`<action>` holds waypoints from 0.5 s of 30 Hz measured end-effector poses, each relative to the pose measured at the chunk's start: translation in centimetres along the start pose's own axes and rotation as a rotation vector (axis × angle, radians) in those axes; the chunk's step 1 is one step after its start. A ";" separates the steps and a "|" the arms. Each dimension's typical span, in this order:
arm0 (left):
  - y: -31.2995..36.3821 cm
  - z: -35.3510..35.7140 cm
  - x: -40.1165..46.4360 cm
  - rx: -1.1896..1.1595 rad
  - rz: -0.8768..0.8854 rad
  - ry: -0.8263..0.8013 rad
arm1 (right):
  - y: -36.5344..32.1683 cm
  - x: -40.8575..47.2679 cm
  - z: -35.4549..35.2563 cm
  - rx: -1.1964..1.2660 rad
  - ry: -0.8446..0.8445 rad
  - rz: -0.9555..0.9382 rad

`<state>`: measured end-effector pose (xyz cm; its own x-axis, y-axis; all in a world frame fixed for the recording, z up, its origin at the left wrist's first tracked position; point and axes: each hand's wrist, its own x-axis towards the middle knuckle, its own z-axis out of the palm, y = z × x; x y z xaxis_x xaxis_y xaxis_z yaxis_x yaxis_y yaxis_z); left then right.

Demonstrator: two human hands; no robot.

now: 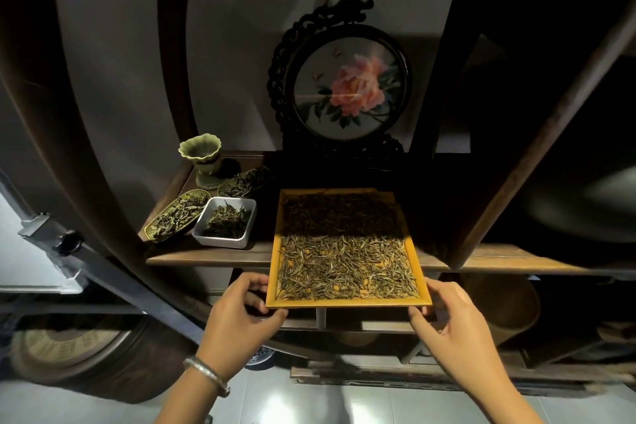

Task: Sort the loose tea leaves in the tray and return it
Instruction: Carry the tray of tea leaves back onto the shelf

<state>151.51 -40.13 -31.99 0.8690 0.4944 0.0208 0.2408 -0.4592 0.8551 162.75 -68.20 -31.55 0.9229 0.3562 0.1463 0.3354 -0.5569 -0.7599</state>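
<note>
Tray (348, 302) of tea leaves (344, 272), pinched at near corners by left hand (241, 315) and right hand (454, 317), half-rests on shelf (206, 256); likely slides inward next.

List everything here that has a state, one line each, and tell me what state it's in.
Wooden tray: partly on the shelf, near end overhanging, covered with loose tea leaves.
Left hand: grips the tray's near left corner.
Right hand: grips the tray's near right corner.
White square dish: on the shelf, holding tea.
Gold leaf-shaped dish: on the shelf, holding tea.
Green cup: upright.
</note>
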 end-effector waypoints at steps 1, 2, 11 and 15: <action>0.0 0.1 0.2 0.029 0.020 0.016 | 0.0 0.0 0.0 -0.009 0.018 0.000; 0.0 0.3 0.4 0.057 0.040 0.025 | 0.2 0.0 0.1 -0.017 0.036 -0.003; 0.1 1.7 2.4 0.118 0.122 0.032 | 1.4 1.0 0.8 -0.152 0.168 0.040; 0.1 2.0 3.1 0.110 0.122 0.061 | 1.7 1.5 1.3 -0.158 0.218 0.036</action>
<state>155.13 -40.14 -32.86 0.8674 0.4727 0.1551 0.1841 -0.5945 0.7827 164.49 -67.66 -33.47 0.9480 0.1733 0.2671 0.3110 -0.6829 -0.6610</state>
